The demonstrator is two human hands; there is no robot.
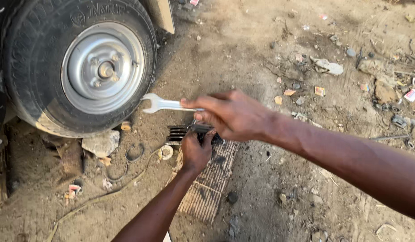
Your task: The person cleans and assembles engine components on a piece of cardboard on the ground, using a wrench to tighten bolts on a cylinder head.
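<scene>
Down on the dirt ground, the right hand (232, 114) closes around the shank of a steel open-ended spanner (165, 104), its jaw end pointing toward the wheel (88, 67). The left hand (196, 150) grips a dark finned metal part (180, 132) at the near end of a ribbed mat (207, 188). Both look rigid and fairly heavy, likely greasy; the spanner handles best by its shank

Bright, even daylight, soft shadows under the wheel (79, 67); the picture is slightly soft.
</scene>
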